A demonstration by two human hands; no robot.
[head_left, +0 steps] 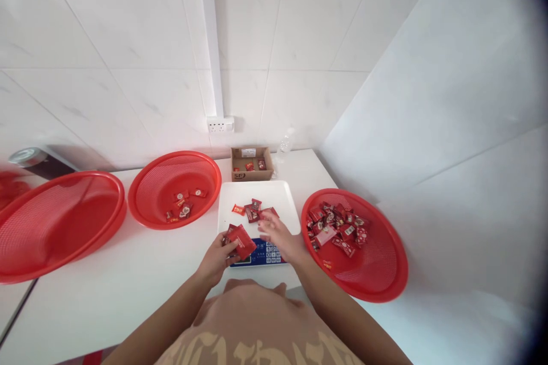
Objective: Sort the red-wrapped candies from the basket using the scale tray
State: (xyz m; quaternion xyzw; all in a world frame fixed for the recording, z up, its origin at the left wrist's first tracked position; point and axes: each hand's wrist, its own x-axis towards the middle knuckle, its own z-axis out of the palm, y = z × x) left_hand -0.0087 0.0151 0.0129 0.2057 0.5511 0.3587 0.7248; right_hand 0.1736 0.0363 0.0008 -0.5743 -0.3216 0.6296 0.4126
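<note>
My left hand is closed on several red candy packets, held over the front of a digital scale. The largest packet is a flat, glossy red one. My right hand hovers above the right side of the white weighing plate with its fingers apart. Just beyond those fingertips a red packet is partly covered; I cannot tell whether they touch it. More small red wrapped candies lie on the plate, along with an orange-red one. The packets in my left hand hide part of the scale's display.
A red mesh basket full of candy packets stands at the right. Left of the scale is another basket with a few packets, then a further basket. A small cardboard box and a clear bottle stand by the wall.
</note>
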